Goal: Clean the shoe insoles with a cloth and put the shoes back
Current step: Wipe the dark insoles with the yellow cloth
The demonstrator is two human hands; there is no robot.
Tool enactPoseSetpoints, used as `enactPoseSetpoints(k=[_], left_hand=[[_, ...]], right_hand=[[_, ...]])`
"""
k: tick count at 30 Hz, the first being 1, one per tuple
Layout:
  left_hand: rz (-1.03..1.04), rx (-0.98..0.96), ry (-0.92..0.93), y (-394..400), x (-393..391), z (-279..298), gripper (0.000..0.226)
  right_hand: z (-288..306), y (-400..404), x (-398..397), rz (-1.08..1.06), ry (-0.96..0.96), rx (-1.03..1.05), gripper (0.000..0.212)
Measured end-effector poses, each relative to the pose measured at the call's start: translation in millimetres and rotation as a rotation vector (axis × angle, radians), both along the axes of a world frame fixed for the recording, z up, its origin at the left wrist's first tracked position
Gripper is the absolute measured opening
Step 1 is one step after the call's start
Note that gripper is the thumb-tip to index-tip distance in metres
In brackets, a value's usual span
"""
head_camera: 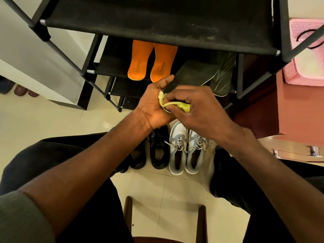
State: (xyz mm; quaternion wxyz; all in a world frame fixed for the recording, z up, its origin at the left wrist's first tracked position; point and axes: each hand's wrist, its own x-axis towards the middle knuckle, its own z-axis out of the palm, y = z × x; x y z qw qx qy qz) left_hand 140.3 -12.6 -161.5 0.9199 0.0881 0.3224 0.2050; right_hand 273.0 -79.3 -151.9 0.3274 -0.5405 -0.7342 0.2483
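Observation:
My left hand [154,100] grips the heel end of a dark insole [191,74] that slants up toward the rack. My right hand [196,106] pinches a yellow-green cloth [177,104] against that heel end. Two orange insoles [150,62] lie on a rack shelf behind my hands. Another dark insole [223,76] with pale streaks leans at the rack's right side. On the floor below my hands stand a pair of black shoes [156,151] and a pair of grey-and-white sneakers [187,148], toes toward the rack.
The black shoe rack [157,18] with fabric shelves fills the top of the view. A pink basket [303,53] sits on a reddish surface at the right. Dark shoes [17,88] lie at the far left. A wooden chair frame [128,213] is between my knees.

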Motion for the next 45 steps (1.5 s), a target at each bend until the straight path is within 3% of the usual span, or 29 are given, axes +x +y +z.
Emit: enactPoseSetpoints(k=[4, 7, 10, 14, 17, 20, 22, 25, 28, 32, 36, 41, 45], left_hand=[[0.031, 0.037, -0.033, -0.5, 1.9, 0.6, 0.038], [0.029, 0.045, -0.032, 0.3, 3.4, 4.0, 0.043], [0.023, 0.035, 0.015, 2.0, 0.7, 2.5, 0.052], [0.016, 0.029, 0.026, -2.6, 0.0, -0.6, 0.039], [0.024, 0.044, 0.022, -4.1, 4.6, -1.0, 0.039], [0.042, 0.051, 0.010, -0.9, 5.0, 0.5, 0.049], [0.041, 0.052, 0.032, -0.6, 3.1, -1.0, 0.059], [0.054, 0.016, 0.051, -4.3, 2.8, -2.2, 0.045], [0.075, 0.031, 0.035, -2.9, 4.9, -3.0, 0.033], [0.080, 0.033, 0.032, 0.7, 6.0, 1.1, 0.039], [0.080, 0.018, 0.027, -0.1, 3.1, 1.1, 0.058], [0.096, 0.037, 0.100, -5.7, 5.5, 2.8, 0.030], [0.092, 0.031, 0.087, -5.1, 7.9, 2.4, 0.039]], right_hand=[[-4.8, 0.5, 20.7, -0.062, -0.153, 0.046, 0.018], [-4.8, 5.7, 7.8, -0.169, -0.051, 0.077, 0.018], [-0.9, 6.6, -6.5, -0.103, 0.051, 0.042, 0.017], [0.8, 2.1, 9.8, 0.035, -0.054, -0.012, 0.020], [-4.0, 5.4, 18.0, -0.073, -0.116, 0.027, 0.020], [-3.2, 8.9, 3.0, -0.172, 0.000, 0.039, 0.019], [-1.5, 7.6, -5.7, -0.112, 0.041, 0.031, 0.018], [0.7, 2.4, 2.5, 0.047, -0.005, -0.031, 0.018], [-0.4, 3.9, 21.4, 0.004, -0.055, -0.047, 0.019], [-1.7, 11.4, 7.8, -0.150, 0.009, 0.017, 0.017], [2.2, 9.2, -6.5, -0.050, 0.065, 0.016, 0.013], [5.3, -1.5, 10.1, 0.062, 0.022, -0.131, 0.016], [4.4, -1.7, 7.1, -0.055, 0.015, -0.097, 0.014]])
